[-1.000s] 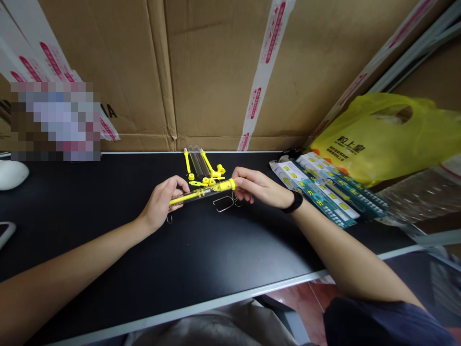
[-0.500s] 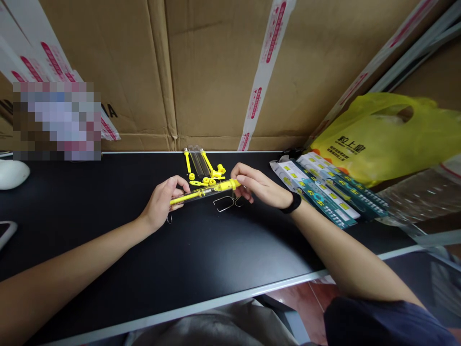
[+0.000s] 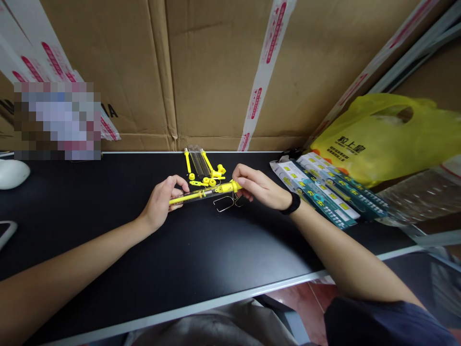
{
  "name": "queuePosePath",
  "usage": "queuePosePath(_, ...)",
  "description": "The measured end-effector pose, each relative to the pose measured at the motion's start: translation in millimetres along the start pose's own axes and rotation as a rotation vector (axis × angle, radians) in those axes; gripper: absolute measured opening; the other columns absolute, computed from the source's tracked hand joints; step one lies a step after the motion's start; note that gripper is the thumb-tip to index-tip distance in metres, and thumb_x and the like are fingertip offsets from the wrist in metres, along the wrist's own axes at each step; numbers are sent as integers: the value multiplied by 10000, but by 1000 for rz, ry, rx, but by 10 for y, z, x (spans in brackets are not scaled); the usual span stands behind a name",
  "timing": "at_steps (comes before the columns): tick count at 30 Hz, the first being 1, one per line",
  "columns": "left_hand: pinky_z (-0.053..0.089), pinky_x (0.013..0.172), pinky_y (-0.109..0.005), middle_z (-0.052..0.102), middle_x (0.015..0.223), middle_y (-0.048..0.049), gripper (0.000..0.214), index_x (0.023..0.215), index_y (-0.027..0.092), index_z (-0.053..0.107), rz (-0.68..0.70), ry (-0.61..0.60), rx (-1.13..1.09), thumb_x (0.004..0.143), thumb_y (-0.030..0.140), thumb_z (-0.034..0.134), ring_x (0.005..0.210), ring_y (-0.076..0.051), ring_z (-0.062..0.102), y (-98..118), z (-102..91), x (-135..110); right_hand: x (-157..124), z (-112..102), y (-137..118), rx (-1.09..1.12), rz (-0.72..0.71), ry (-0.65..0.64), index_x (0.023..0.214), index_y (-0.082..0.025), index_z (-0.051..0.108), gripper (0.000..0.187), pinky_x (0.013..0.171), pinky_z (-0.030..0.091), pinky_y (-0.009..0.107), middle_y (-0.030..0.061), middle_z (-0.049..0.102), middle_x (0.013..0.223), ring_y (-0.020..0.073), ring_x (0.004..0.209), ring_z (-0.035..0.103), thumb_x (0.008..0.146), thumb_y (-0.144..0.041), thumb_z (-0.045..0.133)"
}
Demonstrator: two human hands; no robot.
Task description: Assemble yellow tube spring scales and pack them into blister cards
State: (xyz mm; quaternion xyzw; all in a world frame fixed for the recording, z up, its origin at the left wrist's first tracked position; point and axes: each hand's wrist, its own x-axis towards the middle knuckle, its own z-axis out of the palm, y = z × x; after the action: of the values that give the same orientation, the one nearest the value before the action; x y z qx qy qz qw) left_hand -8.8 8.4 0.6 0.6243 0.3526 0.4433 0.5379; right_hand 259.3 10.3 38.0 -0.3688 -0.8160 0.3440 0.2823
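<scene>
My left hand point(image 3: 160, 202) is closed round the left end of a clear plastic tube point(image 3: 196, 195) that has a yellow rod and a metal piece inside. My right hand point(image 3: 257, 186) pinches the yellow fitting point(image 3: 234, 185) at the tube's right end. The tube is held just above the table, almost level, its right end slightly higher. Below the fitting lies a bent metal wire piece point(image 3: 224, 208). Behind the tube are several loose yellow parts point(image 3: 206, 181), two yellow rods point(image 3: 188, 161) with metal tips, and clear tubes point(image 3: 199, 161).
Printed cardboard packages point(image 3: 317, 192) lie on the right, beside a yellow plastic bag point(image 3: 382, 139) and a clear plastic bottle point(image 3: 414, 194). A white mouse point(image 3: 13, 174) sits at the far left. Cardboard boxes point(image 3: 212, 72) rise behind the black table point(image 3: 201, 269).
The right hand's fingers have shifted slightly at the fitting and the lower fingers are curled more. Both hands otherwise keep their places on the tube.
</scene>
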Motion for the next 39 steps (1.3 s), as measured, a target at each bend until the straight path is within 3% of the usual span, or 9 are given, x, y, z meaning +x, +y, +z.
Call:
queuePosePath(4, 127, 353, -198, 337, 413, 64, 649, 757, 183, 493, -29, 23, -16, 774, 813, 338, 341, -68, 241, -16, -17, 5, -5, -19, -13, -15, -36, -17, 859, -193, 436, 184, 464, 399, 183, -18, 563, 687, 74, 516, 483, 961, -345, 444)
queuePosePath(11, 110, 353, -203, 374, 410, 46, 695, 728, 189, 486, -43, 46, -26, 732, 858, 298, 330, -69, 232, -1, -18, 6, -9, -24, -29, 12, -1, -58, 817, -189, 444, 313, 452, 421, 175, -15, 545, 684, 70, 518, 475, 982, -450, 391)
queuePosePath(22, 123, 346, -192, 338, 388, 57, 680, 715, 185, 501, -36, 39, -31, 748, 841, 324, 326, -69, 248, -16, -22, 9, -12, -18, -21, 64, -20, -51, 888, -194, 431, 201, 459, 398, 171, -22, 552, 716, 63, 529, 465, 962, -379, 456)
queuePosePath(29, 272, 368, -194, 447, 454, 37, 557, 758, 168, 536, 17, 121, 94, 881, 678, 346, 374, -83, 377, -49, -27, 15, -8, 93, -66, 162, -25, 44, 932, -207, 388, 276, 498, 409, 188, -18, 534, 806, 64, 591, 490, 881, -365, 608)
queuePosePath(33, 407, 504, -206, 509, 577, 31, 368, 823, 160, 591, 100, 52, 243, 883, 515, 515, 512, -96, 495, -55, -7, 4, 10, 168, -73, 226, -55, 81, 922, -198, 416, 253, 526, 445, 193, -14, 538, 816, 57, 593, 505, 877, -334, 626)
queuePosePath(39, 450, 656, -242, 642, 787, -2, 220, 932, 185, 669, 225, -44, 560, 828, 378, 654, 702, -131, 578, -65, 20, -19, 30, 180, -91, 189, -174, 274, 917, -188, 490, 352, 526, 444, 187, -2, 564, 855, 73, 653, 534, 747, -311, 772)
